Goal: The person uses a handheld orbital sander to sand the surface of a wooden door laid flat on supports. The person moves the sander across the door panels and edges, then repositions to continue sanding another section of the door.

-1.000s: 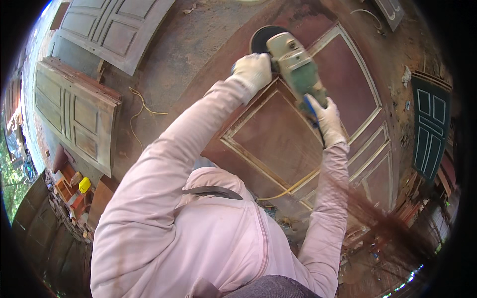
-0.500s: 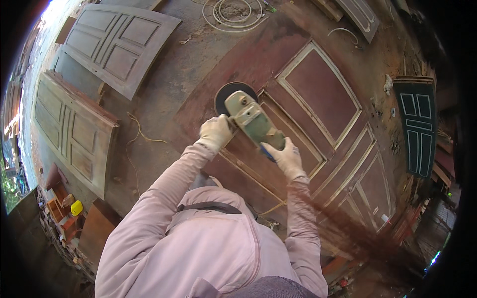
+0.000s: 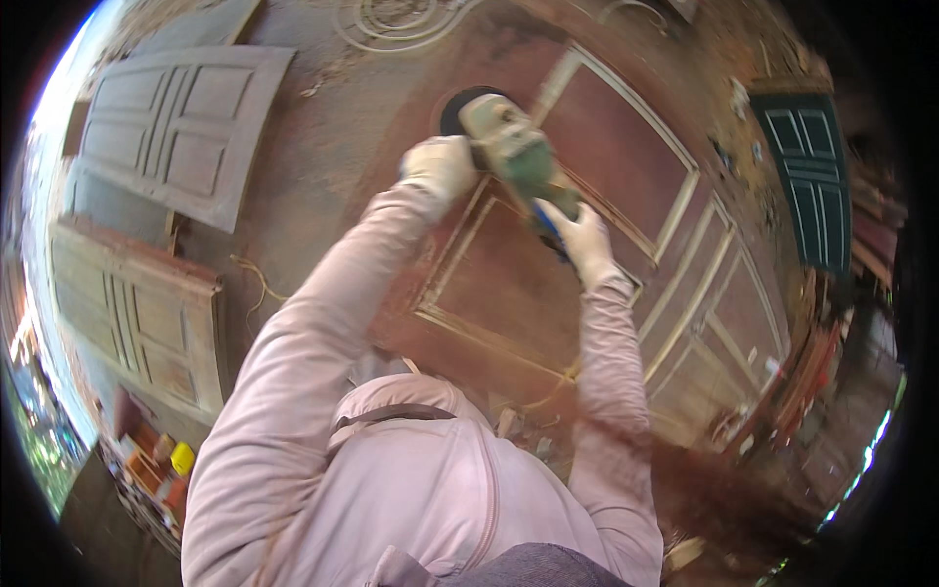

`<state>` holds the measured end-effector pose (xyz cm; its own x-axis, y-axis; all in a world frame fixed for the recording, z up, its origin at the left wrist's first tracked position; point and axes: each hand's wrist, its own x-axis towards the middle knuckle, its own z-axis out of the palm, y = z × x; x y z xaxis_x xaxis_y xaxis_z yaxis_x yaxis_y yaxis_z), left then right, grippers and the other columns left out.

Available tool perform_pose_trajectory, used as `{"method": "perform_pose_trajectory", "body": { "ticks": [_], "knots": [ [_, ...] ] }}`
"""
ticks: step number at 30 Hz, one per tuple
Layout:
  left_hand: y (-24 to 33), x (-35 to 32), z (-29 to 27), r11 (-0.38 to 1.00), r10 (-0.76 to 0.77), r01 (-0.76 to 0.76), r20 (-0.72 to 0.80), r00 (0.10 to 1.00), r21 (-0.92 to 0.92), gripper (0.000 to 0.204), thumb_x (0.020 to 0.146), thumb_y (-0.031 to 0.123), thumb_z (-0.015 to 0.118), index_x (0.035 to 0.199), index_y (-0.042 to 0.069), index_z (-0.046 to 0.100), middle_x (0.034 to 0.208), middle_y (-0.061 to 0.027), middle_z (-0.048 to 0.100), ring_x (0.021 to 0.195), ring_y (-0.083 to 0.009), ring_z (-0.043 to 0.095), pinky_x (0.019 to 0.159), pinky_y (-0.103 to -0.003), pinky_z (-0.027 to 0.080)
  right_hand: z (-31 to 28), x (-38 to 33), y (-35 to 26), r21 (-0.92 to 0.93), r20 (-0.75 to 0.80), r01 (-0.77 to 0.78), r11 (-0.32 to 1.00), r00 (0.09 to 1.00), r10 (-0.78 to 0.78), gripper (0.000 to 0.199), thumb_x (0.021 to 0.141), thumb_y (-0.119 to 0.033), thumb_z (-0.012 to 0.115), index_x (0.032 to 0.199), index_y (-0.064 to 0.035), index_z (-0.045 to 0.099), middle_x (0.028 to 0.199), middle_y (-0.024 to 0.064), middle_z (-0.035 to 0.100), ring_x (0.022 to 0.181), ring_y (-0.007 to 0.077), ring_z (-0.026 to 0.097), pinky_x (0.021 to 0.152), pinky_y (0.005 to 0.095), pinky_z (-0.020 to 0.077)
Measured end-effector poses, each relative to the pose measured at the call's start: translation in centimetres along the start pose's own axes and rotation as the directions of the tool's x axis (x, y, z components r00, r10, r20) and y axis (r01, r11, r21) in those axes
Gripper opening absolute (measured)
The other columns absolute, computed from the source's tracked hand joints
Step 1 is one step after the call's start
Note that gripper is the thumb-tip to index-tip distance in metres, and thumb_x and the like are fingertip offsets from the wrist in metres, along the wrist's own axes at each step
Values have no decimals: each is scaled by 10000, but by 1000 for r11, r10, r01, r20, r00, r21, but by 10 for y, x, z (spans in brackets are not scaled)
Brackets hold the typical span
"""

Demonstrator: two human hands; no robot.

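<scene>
Both of my gloved hands are on a green angle grinder (image 3: 528, 161) with a round black disc (image 3: 454, 113). My left hand (image 3: 439, 166) is closed round its side handle near the disc; the grip itself is mostly hidden. Wrapped round the rear body is my right hand (image 3: 581, 240), beside a blue part. The disc sits over the upper end of a reddish-brown panelled wooden door (image 3: 509, 279) lying in front of me. Pale wood shows along the door's panel mouldings (image 3: 665, 122). Whether the disc touches the wood cannot be made out.
At left lie two greyish panelled doors (image 3: 210, 147), (image 3: 137, 303). A dark green door (image 3: 810, 186) is at right. A coiled hose (image 3: 391, 39) lies on the ground beyond. Yellow cord (image 3: 259, 279) runs at left. Reddish dust (image 3: 704, 489) blurs the lower right. A yellow container (image 3: 183, 458) stands lower left.
Both hands have carried the grinder farther away from me, along the door's upper end toward the far panel. The whole view has also tilted and shifted.
</scene>
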<state>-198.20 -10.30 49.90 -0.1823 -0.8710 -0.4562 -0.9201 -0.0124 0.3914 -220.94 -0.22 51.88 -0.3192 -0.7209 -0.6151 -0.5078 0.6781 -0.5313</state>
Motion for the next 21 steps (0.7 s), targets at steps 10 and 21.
{"method": "perform_pose_trajectory", "body": {
  "ticks": [10,21],
  "knots": [
    [23,-30,55,991,41,-47,50,998,121,236,856,262,640,993,97,737,983,-185,731,986,-345,702,870,-436,551,-4,-61,58,19,-102,-83,996,991,85,788,747,-584,782,1267,-11,632,1150,155,706,1075,254,682,921,344,514],
    [165,-57,137,949,271,-303,256,928,93,214,856,161,582,998,56,702,975,-188,734,951,-328,724,809,-425,577,-70,-100,198,246,-231,-197,949,939,255,788,742,-557,799,1222,45,628,1060,179,720,992,271,689,889,372,508]
  ]
}}
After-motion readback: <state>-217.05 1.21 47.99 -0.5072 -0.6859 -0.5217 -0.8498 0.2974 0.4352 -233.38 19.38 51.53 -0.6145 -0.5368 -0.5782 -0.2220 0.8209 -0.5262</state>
